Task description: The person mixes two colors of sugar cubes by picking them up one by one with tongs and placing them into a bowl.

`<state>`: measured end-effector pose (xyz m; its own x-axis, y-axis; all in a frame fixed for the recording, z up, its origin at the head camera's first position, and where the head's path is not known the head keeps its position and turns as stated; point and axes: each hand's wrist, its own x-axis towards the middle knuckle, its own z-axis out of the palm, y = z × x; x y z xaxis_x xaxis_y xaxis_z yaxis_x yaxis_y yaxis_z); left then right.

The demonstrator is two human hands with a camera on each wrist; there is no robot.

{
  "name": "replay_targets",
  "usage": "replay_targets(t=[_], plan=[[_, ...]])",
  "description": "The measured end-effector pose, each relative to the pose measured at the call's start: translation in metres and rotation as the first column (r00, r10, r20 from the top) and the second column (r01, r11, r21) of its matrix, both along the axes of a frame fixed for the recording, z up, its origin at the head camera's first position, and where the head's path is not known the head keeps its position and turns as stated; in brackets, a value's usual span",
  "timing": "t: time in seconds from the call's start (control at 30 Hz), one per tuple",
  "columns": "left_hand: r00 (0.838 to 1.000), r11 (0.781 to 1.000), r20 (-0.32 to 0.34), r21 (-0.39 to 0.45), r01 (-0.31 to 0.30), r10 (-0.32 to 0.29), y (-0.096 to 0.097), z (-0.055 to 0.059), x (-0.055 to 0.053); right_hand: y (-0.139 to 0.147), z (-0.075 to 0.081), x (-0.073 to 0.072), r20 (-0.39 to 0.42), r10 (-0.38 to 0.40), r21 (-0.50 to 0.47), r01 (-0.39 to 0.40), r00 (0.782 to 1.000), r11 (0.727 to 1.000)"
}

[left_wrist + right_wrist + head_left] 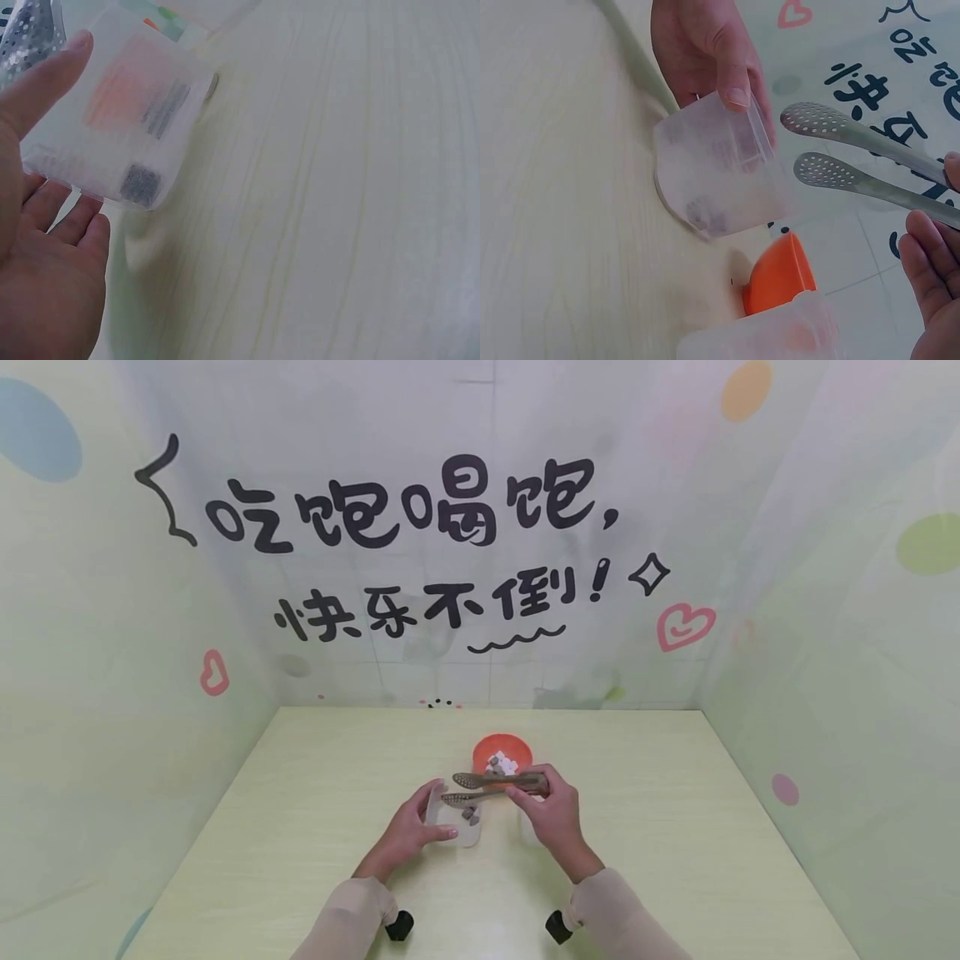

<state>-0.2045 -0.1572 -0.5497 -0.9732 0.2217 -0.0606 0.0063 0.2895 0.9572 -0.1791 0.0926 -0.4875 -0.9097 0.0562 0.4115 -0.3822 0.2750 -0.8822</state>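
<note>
My left hand point(401, 835) grips a translucent plastic box point(712, 161) by its side, the thumb at the rim. A few dark grey cubes point(470, 815) lie inside it. In my right hand point(558, 810) is a pair of metal tongs point(870, 139) with perforated ends. The two ends stand apart with nothing between them, over the box's far edge in the head view. Just beyond the tongs, an orange bowl point(482, 752) holds white and grey pieces point(501, 765). Part of the bowl is hidden behind the tongs and right hand.
A second translucent box point(761, 337) stands on the table near the orange bowl, partly covered by my right hand in the head view. The pale wooden table point(300, 793) meets a printed backdrop point(480, 677) at its far edge and sides.
</note>
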Motion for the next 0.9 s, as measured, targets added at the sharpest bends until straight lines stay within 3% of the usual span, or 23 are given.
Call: replay_targets(t=[0.23,0.43,0.67,0.9], plan=[[1.000,1.000,-0.014,0.018,0.010,-0.009,0.000,0.000,0.001,-0.004,-0.004,0.000,0.023,0.038,0.067,-0.039,0.999,0.997],[1.000,1.000,-0.019,0.015,0.009,-0.009,0.000,0.001,0.001,-0.009,-0.002,-0.001,0.046,0.038,0.174,-0.046,0.998,0.984],[1.000,1.000,-0.027,0.023,0.017,-0.016,-0.001,0.000,0.001,-0.014,0.003,-0.001,0.099,0.052,0.228,-0.073,0.994,0.971],[0.999,0.999,-0.029,0.027,0.022,-0.022,-0.001,0.001,0.002,-0.018,0.007,-0.002,0.144,0.038,0.321,-0.083,0.989,0.943]])
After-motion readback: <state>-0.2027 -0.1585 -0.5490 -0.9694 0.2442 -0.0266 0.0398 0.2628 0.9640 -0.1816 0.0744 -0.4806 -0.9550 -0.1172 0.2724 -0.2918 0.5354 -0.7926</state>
